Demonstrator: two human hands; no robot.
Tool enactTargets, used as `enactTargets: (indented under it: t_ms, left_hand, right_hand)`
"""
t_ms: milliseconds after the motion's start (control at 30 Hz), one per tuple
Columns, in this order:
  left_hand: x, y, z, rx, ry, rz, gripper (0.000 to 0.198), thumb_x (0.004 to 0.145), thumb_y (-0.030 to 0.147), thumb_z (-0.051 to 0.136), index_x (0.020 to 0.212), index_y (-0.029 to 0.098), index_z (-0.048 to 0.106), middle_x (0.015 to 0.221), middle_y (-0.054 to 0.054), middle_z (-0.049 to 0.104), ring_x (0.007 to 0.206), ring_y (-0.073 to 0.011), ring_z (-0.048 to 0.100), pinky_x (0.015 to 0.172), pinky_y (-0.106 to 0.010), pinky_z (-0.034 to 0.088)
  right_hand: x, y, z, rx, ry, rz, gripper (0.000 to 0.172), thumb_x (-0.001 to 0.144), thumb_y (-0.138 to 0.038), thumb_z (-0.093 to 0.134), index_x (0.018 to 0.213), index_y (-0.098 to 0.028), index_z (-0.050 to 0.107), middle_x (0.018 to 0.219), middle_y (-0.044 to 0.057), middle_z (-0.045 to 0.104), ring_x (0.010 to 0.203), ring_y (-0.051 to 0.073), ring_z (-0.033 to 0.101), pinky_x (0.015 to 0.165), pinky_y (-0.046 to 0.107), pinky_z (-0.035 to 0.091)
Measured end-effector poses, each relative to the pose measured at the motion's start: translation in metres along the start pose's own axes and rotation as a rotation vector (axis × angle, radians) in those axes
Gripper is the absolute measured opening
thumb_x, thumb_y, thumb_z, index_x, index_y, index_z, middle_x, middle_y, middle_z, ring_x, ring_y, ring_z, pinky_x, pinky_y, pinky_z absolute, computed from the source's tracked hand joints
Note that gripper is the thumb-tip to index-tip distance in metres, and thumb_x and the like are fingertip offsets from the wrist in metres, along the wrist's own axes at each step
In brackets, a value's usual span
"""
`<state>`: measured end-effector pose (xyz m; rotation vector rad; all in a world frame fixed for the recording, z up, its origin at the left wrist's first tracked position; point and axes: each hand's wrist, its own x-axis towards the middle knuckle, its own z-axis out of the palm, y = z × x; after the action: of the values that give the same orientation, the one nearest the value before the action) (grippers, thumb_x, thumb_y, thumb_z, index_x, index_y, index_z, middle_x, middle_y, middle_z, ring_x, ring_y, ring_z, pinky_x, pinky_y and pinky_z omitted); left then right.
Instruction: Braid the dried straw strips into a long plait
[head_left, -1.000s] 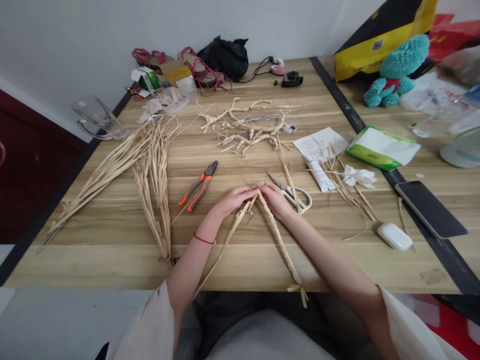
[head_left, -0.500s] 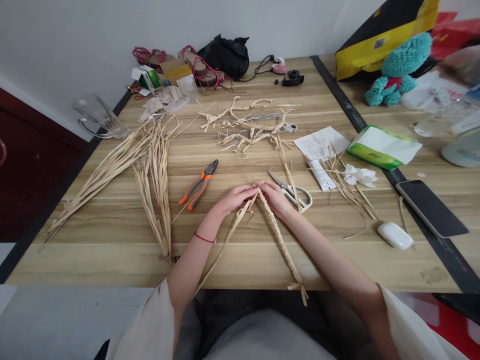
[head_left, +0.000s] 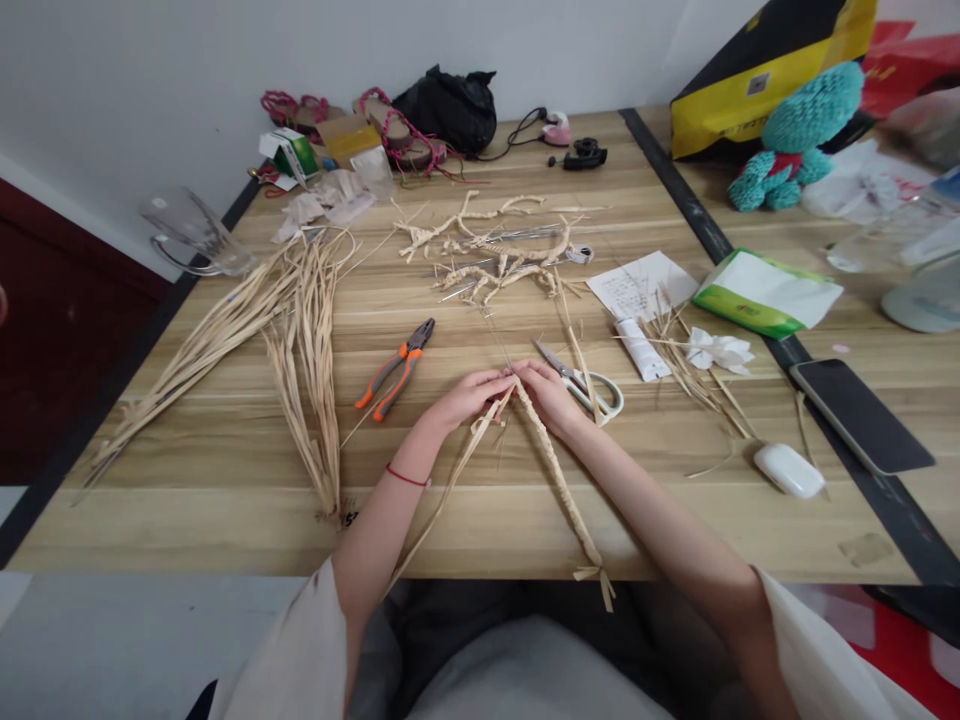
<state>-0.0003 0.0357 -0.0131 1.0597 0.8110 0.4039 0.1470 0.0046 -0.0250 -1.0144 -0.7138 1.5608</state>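
Note:
A raffia-wrapped stem point(head_left: 559, 475) slants from the table's front edge up to my two hands, with a thin bare wire point(head_left: 501, 340) sticking out beyond them. My left hand point(head_left: 474, 395) is closed around the stem's upper end, a loose raffia strip point(head_left: 454, 480) trailing from it toward my body. Pressed against it from the right, my right hand point(head_left: 547, 393) pinches the same end. The fingertips meet and partly hide what lies between them. White-handled scissors point(head_left: 607, 400) lie right of my right hand, and orange-handled pliers point(head_left: 396, 370) lie to the left.
Raffia bundles point(head_left: 311, 370) spread over the left side. Wrapped branch pieces point(head_left: 510, 260) lie beyond my hands. To the right are a white tube point(head_left: 642, 350), tissue pack point(head_left: 769, 293), phone point(head_left: 862, 415) and white case point(head_left: 789, 470). A glass mug point(head_left: 195, 235) is at the back left.

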Motion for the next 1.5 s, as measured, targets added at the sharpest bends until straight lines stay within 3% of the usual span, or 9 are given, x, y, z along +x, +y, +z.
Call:
enactTargets:
  t_ms: [1367,1500]
  left_hand:
    - [-0.0013,0.0036,0.0039,0.025,0.044,-0.012,0.037,0.074,0.048,0.064,0.086,0.013,0.058,0.065,0.003,0.048,0.052,-0.0064,0.047,0.05,-0.021,0.047]
    - [-0.0034,0.0058,0.0007,0.019,-0.022,0.008,0.035,0.076,0.046,0.063,0.082,0.013,0.057,0.066,0.002,0.049,0.055,-0.0069,0.048,0.053,-0.022,0.048]
  right_hand:
    - [0.0004,0.0003,0.0001,0.058,-0.006,0.005,0.02,0.065,-0.037,0.072,0.07,-0.02,0.063,0.066,-0.001,0.064,0.059,0.013,0.057,0.062,0.028,0.046]
    - [0.0,-0.002,0.0,0.075,-0.002,0.011,0.022,0.064,-0.038,0.074,0.07,-0.02,0.064,0.066,-0.002,0.064,0.06,0.013,0.057,0.062,0.027,0.046]
